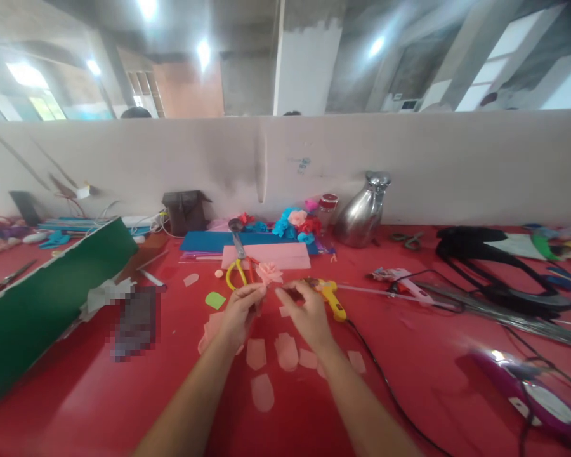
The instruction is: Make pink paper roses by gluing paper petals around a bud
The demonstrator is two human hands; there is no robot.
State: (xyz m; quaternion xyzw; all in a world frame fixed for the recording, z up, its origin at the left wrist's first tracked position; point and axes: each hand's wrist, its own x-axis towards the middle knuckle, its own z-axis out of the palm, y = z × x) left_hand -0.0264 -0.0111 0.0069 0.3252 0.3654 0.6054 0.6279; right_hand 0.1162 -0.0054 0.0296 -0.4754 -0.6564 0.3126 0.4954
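Note:
My left hand [240,311] is closed in a pinch on the base of a small pink paper flower [269,273], held just above the red table [409,355]. My right hand [304,311] is beside it with fingers curled toward the flower's base; whether it grips anything I cannot make out. Several pink paper petals [285,351] lie on the table under and near my wrists. A yellow glue gun [332,297] lies just right of my right hand, its black cord running toward the front right. Yellow-handled scissors [238,263] lie behind the flower on a pink paper sheet [266,256].
A green board [42,304] leans at the left. A steel jug [361,212], a dark box [186,211] and finished paper flowers [297,223] stand along the back partition. Black straps [495,266], wire rods [504,314], a second glue gun [404,284] and a purple device [533,393] crowd the right.

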